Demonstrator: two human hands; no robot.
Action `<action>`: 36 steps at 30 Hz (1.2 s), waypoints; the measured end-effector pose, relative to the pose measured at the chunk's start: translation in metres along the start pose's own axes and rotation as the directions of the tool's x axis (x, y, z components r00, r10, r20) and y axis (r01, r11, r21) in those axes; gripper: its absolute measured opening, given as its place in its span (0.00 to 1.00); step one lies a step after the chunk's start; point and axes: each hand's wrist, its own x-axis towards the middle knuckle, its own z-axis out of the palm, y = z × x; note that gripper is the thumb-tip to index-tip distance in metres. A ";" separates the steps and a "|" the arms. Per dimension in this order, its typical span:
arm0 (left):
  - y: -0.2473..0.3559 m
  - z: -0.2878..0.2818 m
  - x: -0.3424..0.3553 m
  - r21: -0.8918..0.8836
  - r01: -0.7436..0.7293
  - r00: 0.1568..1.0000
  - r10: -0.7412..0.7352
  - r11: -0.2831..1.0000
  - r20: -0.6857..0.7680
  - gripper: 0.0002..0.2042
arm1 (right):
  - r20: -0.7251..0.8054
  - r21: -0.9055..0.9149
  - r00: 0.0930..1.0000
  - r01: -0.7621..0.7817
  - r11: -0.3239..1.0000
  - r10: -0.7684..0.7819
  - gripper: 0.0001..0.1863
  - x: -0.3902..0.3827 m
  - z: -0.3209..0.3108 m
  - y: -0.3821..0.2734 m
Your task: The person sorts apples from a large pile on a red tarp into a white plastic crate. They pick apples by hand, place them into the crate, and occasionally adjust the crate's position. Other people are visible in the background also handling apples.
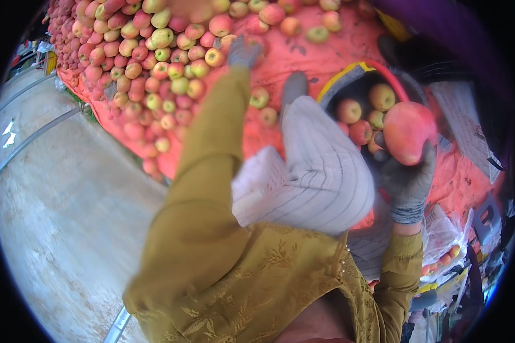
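Left hand [244, 53] stretched far forward, right hand [406, 176] gripping — both gloved

I count 1 left hand [244, 52], 1 right hand [407, 176], 1 held apple [407, 132], 1 bucket [339, 79] at 2 o'clock, 5+ bucket apples [381, 97]; 11 o'clock heap [162, 38] uncountable.

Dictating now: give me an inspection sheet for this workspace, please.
Surface: red sheet, wrinkled, dark-spotted.
Job's things: apple pile at upper left; loose apples inside the bucket.
Clutter: crumpled plastic at lower right.
Hands: gloved left hand at the pile's edge, grip unclear; gloved right hand holds a red apple.
Cables: nothing seen.
Surroundings: grey expanse with metal bars, left.
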 end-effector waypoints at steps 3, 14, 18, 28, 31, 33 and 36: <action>0.042 -0.020 0.002 0.339 -0.141 0.960 0.044 0.930 0.278 0.30 | -0.011 0.003 1.000 0.014 1.000 -0.013 0.34 0.002 -0.001 0.000; 0.028 -0.013 -0.008 0.068 0.113 0.679 -0.127 0.991 0.723 0.25 | 0.002 0.008 1.000 -0.018 1.000 0.018 0.32 0.004 0.005 0.002; -0.027 0.036 0.012 -0.216 0.243 0.778 -0.057 0.946 0.626 0.35 | -0.034 -0.011 0.999 -0.003 1.000 0.003 0.33 0.006 0.007 0.002; 0.003 0.030 -0.043 -0.680 0.716 0.614 0.320 0.160 0.722 0.24 | 0.025 -0.029 0.999 -0.048 0.998 0.048 0.36 0.009 -0.005 0.005; 0.035 -0.002 -0.083 -0.865 0.153 0.689 0.576 0.477 0.440 0.21 | -0.001 -0.046 1.000 0.006 0.999 -0.006 0.38 0.005 0.012 0.006; 0.097 -0.060 -0.132 -0.804 -0.240 0.644 0.709 0.544 0.287 0.23 | 0.066 -0.007 0.998 -0.011 1.000 0.012 0.38 0.001 0.003 0.001; 0.144 -0.109 -0.161 -0.879 0.294 0.502 0.722 0.374 0.476 0.24 | 0.029 -0.020 0.994 0.108 0.994 -0.107 0.39 0.000 -0.001 -0.006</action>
